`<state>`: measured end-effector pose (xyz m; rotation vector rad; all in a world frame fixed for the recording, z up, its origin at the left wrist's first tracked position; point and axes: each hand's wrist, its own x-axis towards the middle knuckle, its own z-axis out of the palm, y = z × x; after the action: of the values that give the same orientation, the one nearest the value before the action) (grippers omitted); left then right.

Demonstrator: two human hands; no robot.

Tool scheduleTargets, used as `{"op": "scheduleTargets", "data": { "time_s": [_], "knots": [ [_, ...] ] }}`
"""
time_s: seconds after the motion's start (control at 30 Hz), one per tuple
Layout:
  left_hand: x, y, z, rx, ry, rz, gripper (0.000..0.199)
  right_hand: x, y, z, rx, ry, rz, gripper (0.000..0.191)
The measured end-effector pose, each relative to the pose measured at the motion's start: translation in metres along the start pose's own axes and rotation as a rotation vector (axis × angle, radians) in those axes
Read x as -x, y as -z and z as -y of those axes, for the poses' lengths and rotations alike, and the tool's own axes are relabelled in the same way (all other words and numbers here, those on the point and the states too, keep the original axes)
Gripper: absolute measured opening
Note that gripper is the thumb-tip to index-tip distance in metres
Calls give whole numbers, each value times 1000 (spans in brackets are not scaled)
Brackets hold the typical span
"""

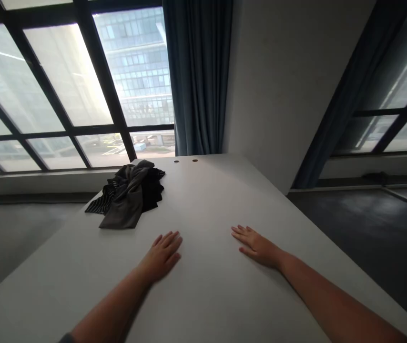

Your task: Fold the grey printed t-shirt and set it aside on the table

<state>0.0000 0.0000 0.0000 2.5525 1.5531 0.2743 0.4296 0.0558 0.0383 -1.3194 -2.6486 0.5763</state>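
Observation:
My left hand (pixel 162 256) lies flat on the white table (pixel 203 295), palm down, fingers stretched out and nothing in it. To the right, my right hand (pixel 255 245) rests on the same surface, also palm down with its fingers spread. A crumpled pile of dark cloth (pixel 127 197) sits beyond my left hand, near the table's left edge, apart from both hands. Grey fabric is on top, with black and striped pieces around it; how many pieces there are, I cannot tell.
Two small round fittings (pixel 195 160) are set in the table's far end. Behind it hang a blue curtain (pixel 203 76) and large dark-framed windows (pixel 71 85). A pale wall or pillar (pixel 285 85) stands behind the table's right edge, with dark floor (pixel 375 224) beside it.

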Motion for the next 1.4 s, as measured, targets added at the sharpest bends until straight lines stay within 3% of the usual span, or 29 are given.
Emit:
{"op": "scheduleTargets", "data": {
  "time_s": [0.1,0.37,0.93,1.03,1.23,1.3,1.4],
  "knots": [
    [-4,-8,9,-50,14,-11,59,-1,-14,-9,30,-18,-2,62],
    [-2,-14,8,-143,-3,-41,58,-9,-16,-10,84,-25,44,69],
    [-1,-12,10,-51,41,-113,54,-10,-24,-20,51,18,-34,67],
    [-3,-2,33,-66,230,-184,51,-10,-24,-20,58,15,-35,67],
    [11,43,132,-86,972,-553,60,-11,-23,-20,66,-4,-23,68],
    [20,55,160,-64,1152,-582,67,-11,-24,-20,64,-10,-28,68],
    [27,66,185,-30,1315,-553,73,-12,-25,-22,48,-11,-36,69]
  ]
}}
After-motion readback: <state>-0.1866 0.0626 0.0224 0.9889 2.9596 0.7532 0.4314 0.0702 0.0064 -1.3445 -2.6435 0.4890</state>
